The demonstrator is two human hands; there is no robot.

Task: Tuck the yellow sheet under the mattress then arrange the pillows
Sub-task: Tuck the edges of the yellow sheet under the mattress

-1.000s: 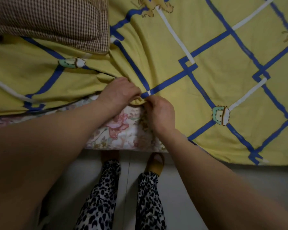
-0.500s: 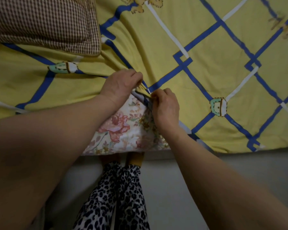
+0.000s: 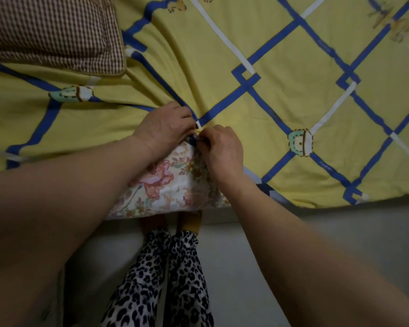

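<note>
The yellow sheet [image 3: 281,55] with blue and white diamond lines covers the bed. Its near edge is lifted in the middle, baring a floral mattress cover [image 3: 175,185]. My left hand [image 3: 165,128] and my right hand [image 3: 224,149] meet at the top of that gap, both pinching the bunched sheet edge. Folds fan out from the pinch across the sheet. A brown checked pillow [image 3: 50,31] lies at the far left on the sheet.
My legs in leopard-print trousers [image 3: 165,279] stand on the pale floor [image 3: 316,244] right against the bed's near edge. The sheet's right part hangs over the edge [image 3: 340,199].
The sheet edge has been raised, exposing more of the floral cover. Both hands have closed in on each other and still pinch the sheet. My feet moved together, closer to the bed.
</note>
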